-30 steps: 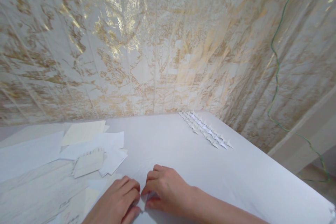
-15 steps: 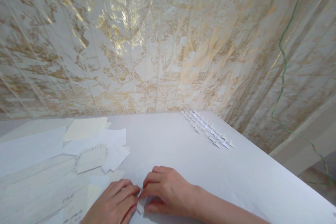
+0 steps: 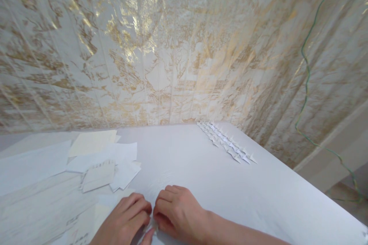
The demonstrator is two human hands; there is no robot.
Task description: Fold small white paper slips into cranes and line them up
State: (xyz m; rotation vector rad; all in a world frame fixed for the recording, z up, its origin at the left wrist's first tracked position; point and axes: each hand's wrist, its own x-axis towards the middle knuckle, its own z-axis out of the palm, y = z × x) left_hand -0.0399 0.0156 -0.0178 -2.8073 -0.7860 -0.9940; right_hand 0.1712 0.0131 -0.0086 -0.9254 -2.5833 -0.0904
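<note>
At the near edge of the view my left hand (image 3: pixel 126 214) and my right hand (image 3: pixel 179 212) almost meet on the white tabletop. Between them is a small piece of folded white paper (image 3: pixel 155 226), mostly hidden by the fingers. My left fingers are curled, and the thumb presses along the paper's near side. The right hand's fingers are bent down and closed at the paper's right side. To the left of my left hand lie loose paper sheets, some with printing.
Rows of small, pointed folded paper figures (image 3: pixel 227 143) stand at the back right of the table (image 3: pixel 276 199). Overlapping white and cream papers (image 3: pixel 97 176) cover its left side. Behind rises a gold-patterned wall covering (image 3: pixel 161 53); a green cord (image 3: pixel 306 80) hangs at right.
My right fingers have closed and drawn in over the paper, covering more of it. The left thumb now shows, stretched toward the right hand. The view has shifted slightly.
</note>
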